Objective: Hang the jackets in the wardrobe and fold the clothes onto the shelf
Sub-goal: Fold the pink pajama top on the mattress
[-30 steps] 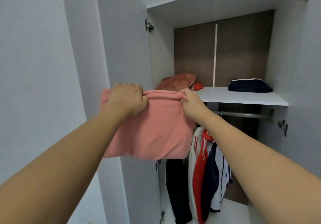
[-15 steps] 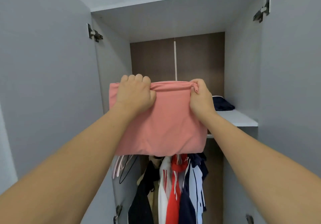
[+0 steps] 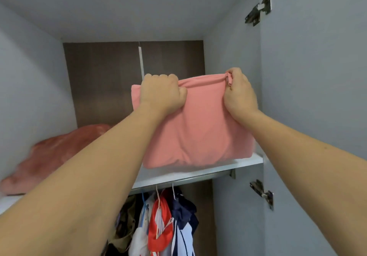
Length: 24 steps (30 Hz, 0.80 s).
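A folded pink garment is held upright by its top edge over the right part of the white wardrobe shelf. Its lower edge rests on or just above the shelf board. My left hand grips the top left corner and my right hand pinches the top right corner. Below the shelf, jackets in red, white and navy hang on the metal rail. The dark folded garment seen earlier on the shelf is hidden behind the pink one.
A reddish-pink bundle of cloth lies on the left side of the shelf. The open right door with its hinges stands close to my right arm. The wardrobe's brown back panel is behind the shelf.
I have carried the pink garment up, right and into the wardrobe; it now sits at the shelf's right part. The view has closed in on the shelf.
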### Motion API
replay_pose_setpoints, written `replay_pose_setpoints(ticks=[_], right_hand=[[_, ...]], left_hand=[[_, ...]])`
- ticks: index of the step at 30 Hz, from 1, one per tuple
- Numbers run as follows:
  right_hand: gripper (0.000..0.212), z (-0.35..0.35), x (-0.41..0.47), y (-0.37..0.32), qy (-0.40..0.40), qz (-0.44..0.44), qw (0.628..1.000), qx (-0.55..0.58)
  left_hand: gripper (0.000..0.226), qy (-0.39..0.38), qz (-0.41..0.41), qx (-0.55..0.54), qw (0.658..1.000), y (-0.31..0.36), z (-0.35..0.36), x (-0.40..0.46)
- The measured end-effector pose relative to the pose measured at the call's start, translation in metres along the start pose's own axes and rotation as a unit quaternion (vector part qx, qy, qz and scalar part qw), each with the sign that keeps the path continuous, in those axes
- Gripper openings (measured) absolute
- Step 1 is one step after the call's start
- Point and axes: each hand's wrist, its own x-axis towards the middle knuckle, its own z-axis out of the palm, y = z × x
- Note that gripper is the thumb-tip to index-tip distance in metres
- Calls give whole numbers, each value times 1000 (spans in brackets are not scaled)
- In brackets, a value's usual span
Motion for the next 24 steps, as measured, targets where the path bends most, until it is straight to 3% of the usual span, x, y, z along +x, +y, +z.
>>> replay_pose_setpoints(ticks=[4,8,12,15,18,20,24], right_hand=[[23,19,37,45,-48,17,996,-77],[25,62,53,89,-148,72,975,-151],[28,122,42,141,-229,72,947,-214],[30,157,26,181,-296,70,912,-275],[30,178,26,201,-322,63,899,-289],[31,183,29,203,-339,67,893,-287],[33,181,25,197,-357,78,888,-279]], left_hand=[[27,-39,-48,-31,998,30,49,39],[41,-155,-75,-19,985,56,112,53],[49,-273,-75,-1,959,69,184,38],[51,-364,-83,-15,928,77,237,6],[59,-449,-182,-85,871,80,279,-22],[63,-454,-234,-115,852,81,290,-25],[58,-434,-266,-114,853,85,291,-27]])
